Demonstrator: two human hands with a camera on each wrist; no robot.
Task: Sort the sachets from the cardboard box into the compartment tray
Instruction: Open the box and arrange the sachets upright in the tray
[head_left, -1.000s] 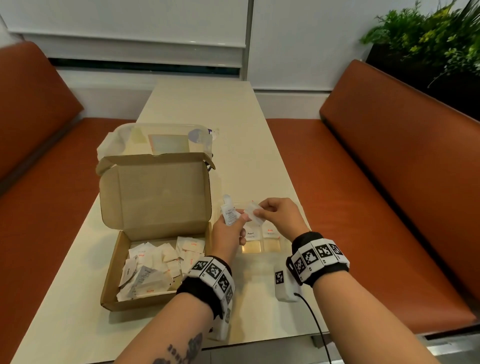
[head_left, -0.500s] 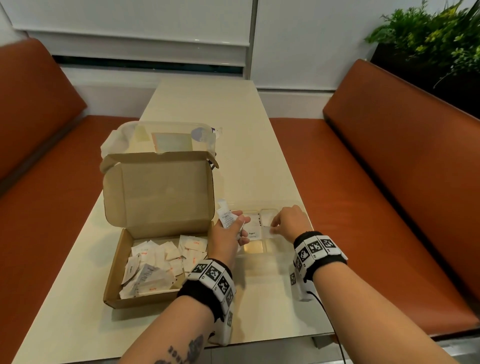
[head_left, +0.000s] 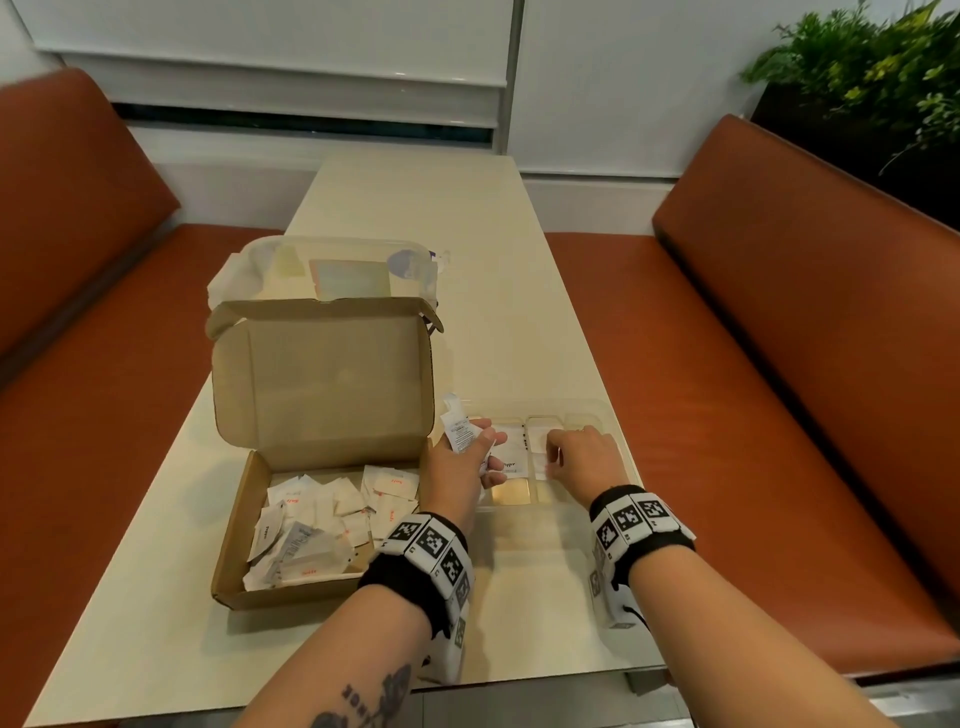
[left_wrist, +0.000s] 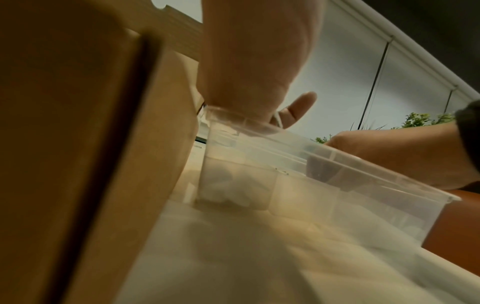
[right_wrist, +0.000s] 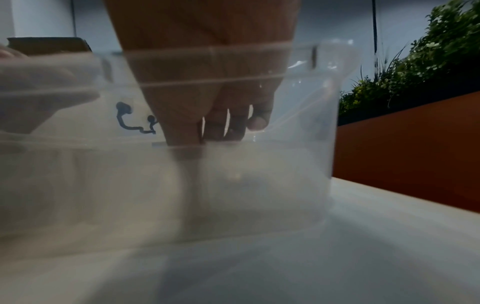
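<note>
An open cardboard box (head_left: 291, 592) at the left of the table holds several white sachets (head_left: 332, 519). Right of it stands the clear compartment tray (head_left: 597, 410), with sachets lying in its left compartments. My left hand (head_left: 480, 452) hovers at the tray's left end and pinches a printed white sachet (head_left: 458, 428) upright. My right hand (head_left: 553, 462) reaches down into a middle compartment, fingertips pinched on a small white sachet (head_left: 540, 462). In the right wrist view its fingers (right_wrist: 221, 127) point down behind the tray wall (right_wrist: 285, 164). The left wrist view shows the tray (left_wrist: 337, 195) from low down.
A clear plastic lidded container (head_left: 337, 270) sits behind the box's raised lid (head_left: 322, 374). Orange benches (head_left: 779, 364) run along both sides of the narrow table (head_left: 415, 208). A plant (head_left: 872, 78) stands at the far right.
My right hand came down from in front of me into the tray with its sachet. My left hand sank slightly towards the tray, still holding its sachet.
</note>
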